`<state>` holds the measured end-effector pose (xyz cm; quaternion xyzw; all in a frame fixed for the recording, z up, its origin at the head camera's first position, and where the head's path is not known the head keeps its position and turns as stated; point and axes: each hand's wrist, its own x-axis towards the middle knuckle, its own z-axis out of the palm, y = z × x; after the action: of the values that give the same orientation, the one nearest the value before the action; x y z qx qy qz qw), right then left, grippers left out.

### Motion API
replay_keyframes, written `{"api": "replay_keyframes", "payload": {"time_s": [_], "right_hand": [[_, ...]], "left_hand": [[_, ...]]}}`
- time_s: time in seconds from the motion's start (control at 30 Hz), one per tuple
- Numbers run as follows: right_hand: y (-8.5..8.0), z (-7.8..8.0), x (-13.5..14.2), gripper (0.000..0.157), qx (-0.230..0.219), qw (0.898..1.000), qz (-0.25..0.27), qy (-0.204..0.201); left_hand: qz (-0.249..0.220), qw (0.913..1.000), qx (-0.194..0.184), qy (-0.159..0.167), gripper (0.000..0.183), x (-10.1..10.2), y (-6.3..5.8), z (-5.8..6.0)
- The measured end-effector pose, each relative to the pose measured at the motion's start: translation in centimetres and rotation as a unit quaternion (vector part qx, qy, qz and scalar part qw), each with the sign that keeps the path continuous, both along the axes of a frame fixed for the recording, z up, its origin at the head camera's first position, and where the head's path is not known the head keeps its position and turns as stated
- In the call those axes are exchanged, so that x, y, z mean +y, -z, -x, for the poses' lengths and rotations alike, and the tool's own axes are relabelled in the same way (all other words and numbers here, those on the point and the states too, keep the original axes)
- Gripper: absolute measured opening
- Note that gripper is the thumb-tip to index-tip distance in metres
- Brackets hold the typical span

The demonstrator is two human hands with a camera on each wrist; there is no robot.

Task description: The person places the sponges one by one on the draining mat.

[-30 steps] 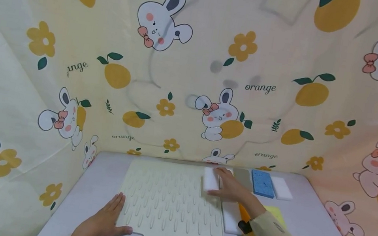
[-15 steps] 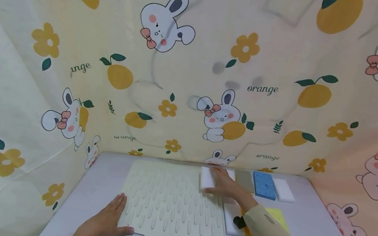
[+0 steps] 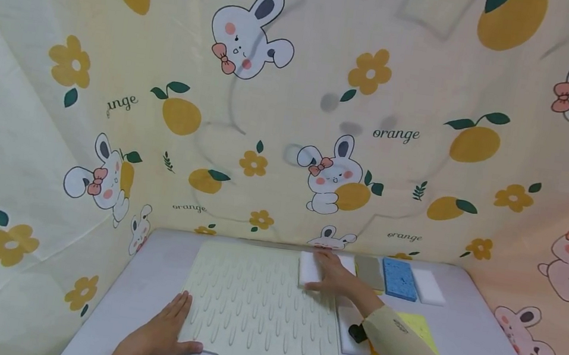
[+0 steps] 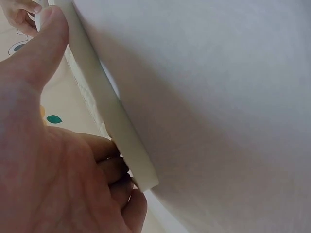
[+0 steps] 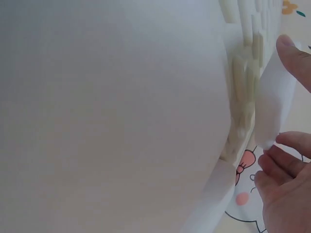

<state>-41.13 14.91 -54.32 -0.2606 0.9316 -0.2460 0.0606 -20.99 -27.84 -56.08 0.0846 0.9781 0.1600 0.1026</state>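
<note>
A cream board with raised ridges (image 3: 244,316) lies flat on the table. My left hand (image 3: 160,326) rests at its near left side, fingers straight along the edge and thumb near the front corner. In the left wrist view, the fingers touch the board's rim (image 4: 119,131). At the board's far right corner my right hand (image 3: 338,279) grips a white sponge block (image 3: 307,270). The right wrist view shows this block (image 5: 273,99) between thumb and fingers, over the ridges. Part of the block is hidden by the hand.
Right of the board lie another white block (image 3: 348,262), a grey-brown pad (image 3: 370,272), a blue sponge (image 3: 399,279) and a further white block (image 3: 428,287). Nearer are a white slab (image 3: 352,318), a yellow piece (image 3: 418,324) and a black-ended orange item (image 3: 358,333), partly under the sleeve.
My right hand has slid the white block slightly left across the board's far right corner. The left hand stays at the board's edge. The head view has shifted a little.
</note>
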Motion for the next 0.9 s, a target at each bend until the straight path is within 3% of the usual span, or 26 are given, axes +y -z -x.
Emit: {"api": "replay_keyframes", "payload": {"time_s": [0.2,0.53,0.9], "right_hand": [[-0.05,0.11,-0.21,0.113,0.029,0.999,-0.021,-0.015],[0.30,0.22,-0.27,0.112,-0.015,0.999,-0.027,0.007],[-0.20,-0.20,-0.39,0.117,-0.008,1.000,-0.021,0.004]], "left_hand": [[-0.004,0.9999,-0.010,-0.009,0.125,0.30,-0.43,0.03],[-0.002,0.9997,-0.018,-0.018,0.128,0.26,0.18,0.21],[-0.008,0.9999,-0.011,-0.011,0.126,0.23,-0.13,-0.01]]}}
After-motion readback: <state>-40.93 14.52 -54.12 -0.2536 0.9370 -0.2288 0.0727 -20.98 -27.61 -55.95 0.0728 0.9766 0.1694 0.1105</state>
